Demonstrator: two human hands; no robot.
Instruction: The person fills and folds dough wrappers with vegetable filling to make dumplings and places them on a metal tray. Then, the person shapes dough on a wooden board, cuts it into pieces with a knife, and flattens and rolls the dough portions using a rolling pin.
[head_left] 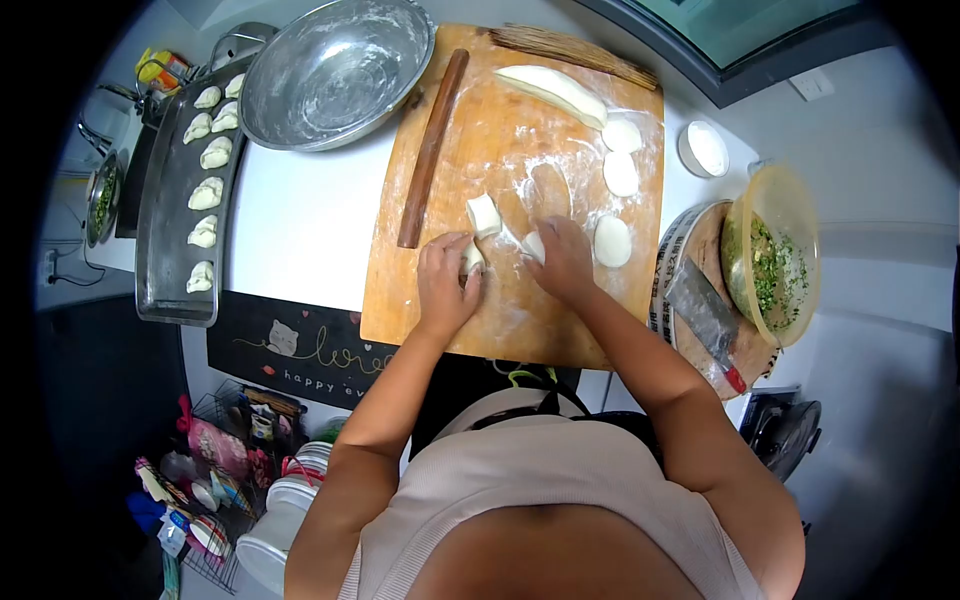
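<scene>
My left hand (446,283) is closed around a small white dough piece (472,260) on the floured wooden board (400,310). To its right, my right hand (563,262) has its fingers closed on another dough piece (534,246), partly hidden under them. A cut dough chunk (484,216) stands just beyond my left hand. Flattened dough rounds (612,241) lie along the board's right side. Farther back rests a long dough log (552,93). A brown rolling pin (434,150) lies lengthwise on the left part of the board.
Several shaped dumplings (206,193) sit in a metal tray (150,270) at left. A large floured steel bowl (335,75) overlaps the board's corner. At right are a white cup (703,149), a cleaver (706,318) on a round block, and a bowl of green filling (800,230).
</scene>
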